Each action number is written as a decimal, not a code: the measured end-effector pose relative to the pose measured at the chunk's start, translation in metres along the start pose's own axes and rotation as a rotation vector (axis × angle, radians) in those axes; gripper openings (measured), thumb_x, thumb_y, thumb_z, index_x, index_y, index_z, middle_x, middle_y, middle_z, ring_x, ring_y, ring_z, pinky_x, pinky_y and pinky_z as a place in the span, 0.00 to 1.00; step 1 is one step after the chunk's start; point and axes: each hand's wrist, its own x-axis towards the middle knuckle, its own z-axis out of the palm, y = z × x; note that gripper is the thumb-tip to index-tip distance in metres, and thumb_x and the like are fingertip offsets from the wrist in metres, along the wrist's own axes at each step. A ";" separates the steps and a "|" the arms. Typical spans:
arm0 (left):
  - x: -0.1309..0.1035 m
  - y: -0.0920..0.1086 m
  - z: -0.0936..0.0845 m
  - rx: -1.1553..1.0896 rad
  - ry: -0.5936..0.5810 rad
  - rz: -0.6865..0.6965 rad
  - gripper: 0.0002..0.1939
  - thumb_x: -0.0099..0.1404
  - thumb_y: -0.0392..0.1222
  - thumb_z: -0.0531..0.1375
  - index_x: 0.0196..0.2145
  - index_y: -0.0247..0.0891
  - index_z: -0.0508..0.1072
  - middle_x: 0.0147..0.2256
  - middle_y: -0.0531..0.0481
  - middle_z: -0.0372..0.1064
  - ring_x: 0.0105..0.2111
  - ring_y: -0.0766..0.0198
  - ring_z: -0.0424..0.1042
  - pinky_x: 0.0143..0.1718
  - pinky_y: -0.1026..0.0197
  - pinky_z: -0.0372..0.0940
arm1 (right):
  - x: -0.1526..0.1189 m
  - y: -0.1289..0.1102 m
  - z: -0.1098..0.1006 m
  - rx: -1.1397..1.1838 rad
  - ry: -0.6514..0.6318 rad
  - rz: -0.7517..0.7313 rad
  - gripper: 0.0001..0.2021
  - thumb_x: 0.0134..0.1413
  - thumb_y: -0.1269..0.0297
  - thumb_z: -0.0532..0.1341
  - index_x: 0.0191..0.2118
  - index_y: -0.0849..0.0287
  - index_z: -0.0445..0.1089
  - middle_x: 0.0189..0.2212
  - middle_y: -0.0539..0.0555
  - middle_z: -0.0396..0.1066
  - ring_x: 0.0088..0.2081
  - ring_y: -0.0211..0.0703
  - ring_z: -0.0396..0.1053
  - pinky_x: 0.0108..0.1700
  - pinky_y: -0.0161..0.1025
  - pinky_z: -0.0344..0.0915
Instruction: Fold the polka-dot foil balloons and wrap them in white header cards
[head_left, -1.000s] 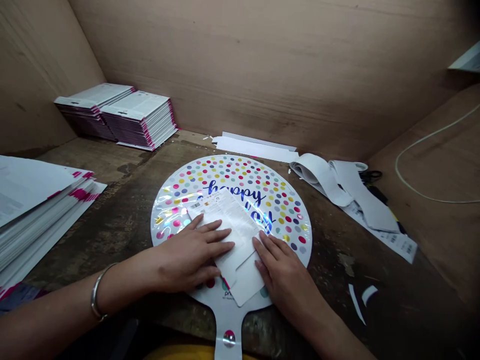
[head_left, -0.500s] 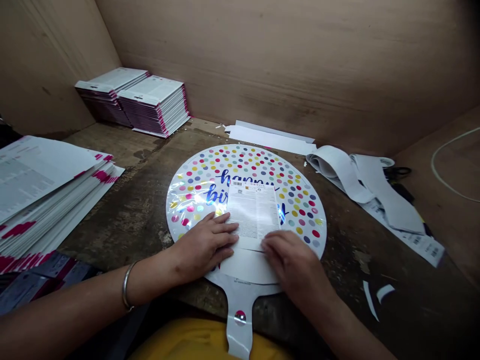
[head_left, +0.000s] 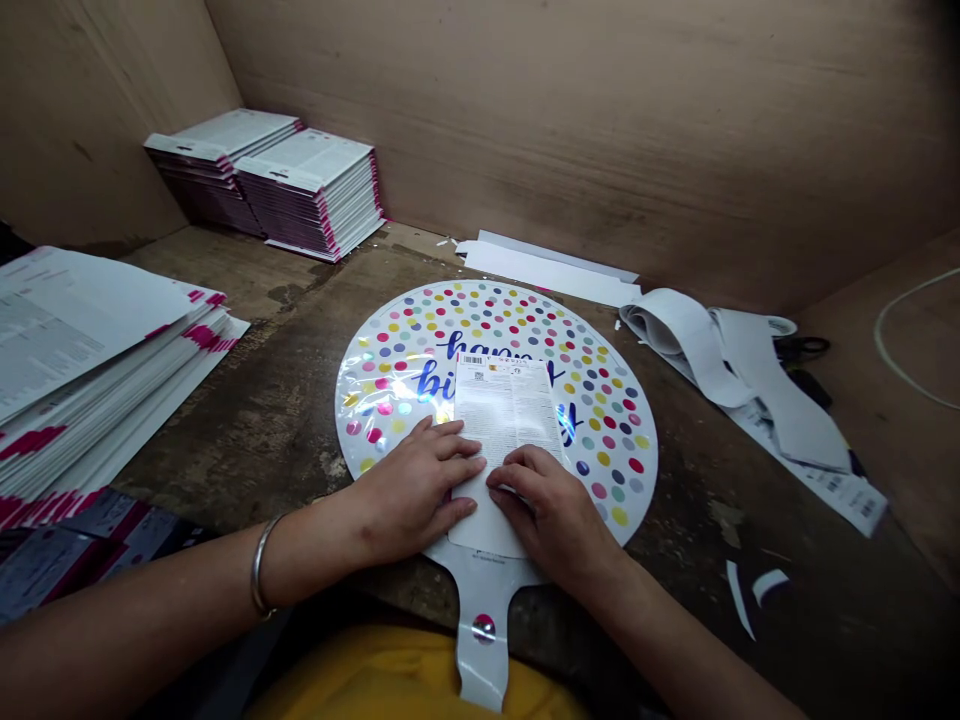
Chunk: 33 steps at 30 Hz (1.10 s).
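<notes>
One stack point(head_left: 82, 315) sits at far left, probably for easy reach. The left hand point(head_left: 412, 490), fingers apart, rests its fingertips on the card point(head_left: 510, 415), seemingly steadying it atop the balloon point(head_left: 600, 420). The right hand point(head_left: 555, 515) curls over the card; I cannot tell whether it pinches. Rightward, label strips point(head_left: 799, 400) lie clear of both.

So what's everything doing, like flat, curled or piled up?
Dotted balloon: flat, design side up
Printed paper: lying on the balloon
Left hand: fingers stretched, resting on the paper
Right hand: fingers bent, on the paper
Nearer stack: unevenly piled
Back stacks: neatly piled
Label strip: curled
White scraps: loose
</notes>
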 end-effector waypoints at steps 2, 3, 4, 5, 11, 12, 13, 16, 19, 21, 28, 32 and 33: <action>0.000 0.000 0.000 0.000 -0.001 -0.009 0.21 0.62 0.42 0.58 0.53 0.39 0.67 0.54 0.44 0.64 0.59 0.47 0.54 0.59 0.40 0.45 | 0.000 0.000 -0.001 -0.011 0.015 -0.037 0.07 0.58 0.73 0.54 0.37 0.57 0.69 0.37 0.54 0.65 0.40 0.41 0.64 0.41 0.40 0.65; 0.000 0.000 0.000 -0.003 -0.001 -0.010 0.21 0.62 0.42 0.58 0.53 0.40 0.67 0.54 0.45 0.64 0.59 0.48 0.54 0.59 0.40 0.45 | 0.000 0.000 -0.002 -0.016 0.014 -0.052 0.08 0.58 0.73 0.54 0.36 0.57 0.68 0.37 0.54 0.65 0.40 0.42 0.64 0.41 0.40 0.65; 0.000 0.001 0.000 -0.006 -0.002 -0.009 0.20 0.62 0.42 0.58 0.53 0.41 0.67 0.54 0.45 0.64 0.59 0.48 0.54 0.59 0.39 0.45 | -0.001 0.000 -0.003 -0.013 -0.001 -0.063 0.07 0.58 0.73 0.54 0.35 0.57 0.68 0.37 0.54 0.65 0.40 0.41 0.64 0.41 0.40 0.65; 0.000 0.001 0.000 -0.008 -0.005 -0.008 0.20 0.63 0.42 0.58 0.53 0.41 0.67 0.54 0.45 0.64 0.59 0.48 0.54 0.59 0.39 0.45 | -0.001 0.000 -0.004 -0.004 -0.023 -0.071 0.07 0.57 0.74 0.54 0.34 0.57 0.68 0.37 0.54 0.65 0.39 0.41 0.64 0.41 0.39 0.65; 0.001 0.001 -0.003 -0.024 -0.030 -0.023 0.20 0.62 0.41 0.58 0.52 0.41 0.68 0.54 0.45 0.64 0.59 0.47 0.54 0.59 0.39 0.45 | -0.004 0.006 -0.003 -0.003 -0.007 -0.100 0.09 0.58 0.73 0.54 0.42 0.56 0.67 0.39 0.55 0.65 0.41 0.41 0.64 0.43 0.40 0.66; 0.002 0.001 -0.003 -0.026 -0.032 -0.026 0.20 0.62 0.41 0.58 0.52 0.41 0.68 0.54 0.45 0.64 0.59 0.47 0.54 0.59 0.38 0.45 | -0.005 0.006 -0.002 -0.014 -0.002 -0.120 0.10 0.58 0.73 0.54 0.43 0.56 0.67 0.40 0.55 0.65 0.42 0.42 0.64 0.43 0.41 0.66; 0.002 0.001 -0.003 -0.027 -0.032 -0.029 0.20 0.62 0.42 0.58 0.52 0.42 0.68 0.54 0.45 0.64 0.59 0.47 0.54 0.59 0.38 0.45 | -0.006 0.006 -0.001 -0.025 0.000 -0.139 0.10 0.58 0.73 0.54 0.43 0.56 0.67 0.40 0.56 0.65 0.42 0.42 0.64 0.43 0.41 0.66; 0.002 0.000 -0.003 -0.026 -0.025 -0.025 0.20 0.62 0.42 0.58 0.52 0.42 0.68 0.54 0.45 0.64 0.59 0.47 0.55 0.59 0.38 0.44 | -0.006 0.006 -0.002 -0.036 -0.014 -0.176 0.08 0.58 0.73 0.54 0.37 0.57 0.69 0.38 0.55 0.65 0.41 0.42 0.64 0.42 0.40 0.66; 0.002 -0.001 -0.003 -0.019 -0.034 -0.013 0.20 0.62 0.42 0.58 0.52 0.42 0.67 0.54 0.45 0.64 0.59 0.47 0.54 0.59 0.38 0.46 | -0.005 0.006 -0.004 -0.004 -0.035 -0.153 0.07 0.58 0.72 0.54 0.35 0.57 0.69 0.38 0.55 0.64 0.40 0.40 0.65 0.40 0.38 0.66; 0.002 -0.001 -0.003 -0.008 -0.043 -0.007 0.20 0.62 0.42 0.58 0.52 0.41 0.67 0.54 0.45 0.64 0.59 0.47 0.54 0.58 0.39 0.46 | -0.004 0.007 -0.004 0.014 -0.009 -0.131 0.08 0.58 0.72 0.54 0.39 0.57 0.68 0.39 0.55 0.64 0.40 0.40 0.65 0.41 0.38 0.67; 0.003 -0.005 -0.006 -0.023 -0.028 0.010 0.19 0.62 0.42 0.58 0.52 0.42 0.68 0.53 0.45 0.65 0.58 0.47 0.55 0.58 0.39 0.47 | -0.010 0.007 -0.010 -0.001 -0.085 -0.161 0.08 0.59 0.73 0.53 0.35 0.56 0.68 0.38 0.55 0.65 0.40 0.41 0.65 0.41 0.39 0.66; 0.004 -0.008 -0.007 -0.026 -0.025 0.064 0.19 0.62 0.42 0.58 0.52 0.41 0.68 0.53 0.46 0.65 0.58 0.48 0.55 0.58 0.42 0.48 | -0.002 0.008 -0.019 0.004 -0.095 -0.103 0.08 0.59 0.72 0.53 0.39 0.56 0.66 0.37 0.54 0.67 0.39 0.41 0.66 0.40 0.38 0.65; 0.004 -0.009 -0.008 -0.021 -0.026 0.071 0.19 0.62 0.42 0.58 0.51 0.41 0.68 0.53 0.46 0.65 0.58 0.49 0.56 0.58 0.43 0.48 | 0.002 0.008 -0.020 -0.011 -0.101 -0.112 0.08 0.59 0.72 0.53 0.40 0.56 0.66 0.37 0.54 0.67 0.38 0.41 0.66 0.40 0.39 0.65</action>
